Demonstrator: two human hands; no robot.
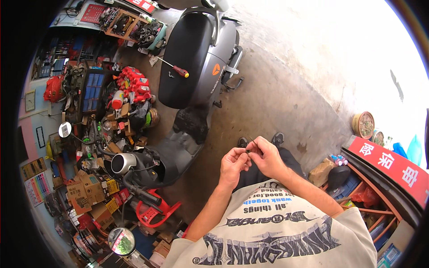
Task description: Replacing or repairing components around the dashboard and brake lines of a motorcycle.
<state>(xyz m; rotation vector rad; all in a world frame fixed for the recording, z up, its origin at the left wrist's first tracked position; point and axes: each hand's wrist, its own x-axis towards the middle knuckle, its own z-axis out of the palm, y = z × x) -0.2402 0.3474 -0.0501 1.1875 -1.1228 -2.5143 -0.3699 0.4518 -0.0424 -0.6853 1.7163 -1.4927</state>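
Observation:
In front of my torso, my left hand and my right hand meet, fingertips pinched together. Between them is a small dark piece, too small to name. A thin dark strand sticks up beside my right fingers; whether it belongs to that piece, I cannot tell. To the left stands a grey and black motor scooter. A screwdriver with a red and yellow handle lies on its black seat, near a tiny metal bit.
Cardboard boxes, red bottles and loose parts crowd the left side. A red plastic stool stands by the handlebar. At right are a shelf with a red sign and a potted plant. Concrete floor stretches ahead.

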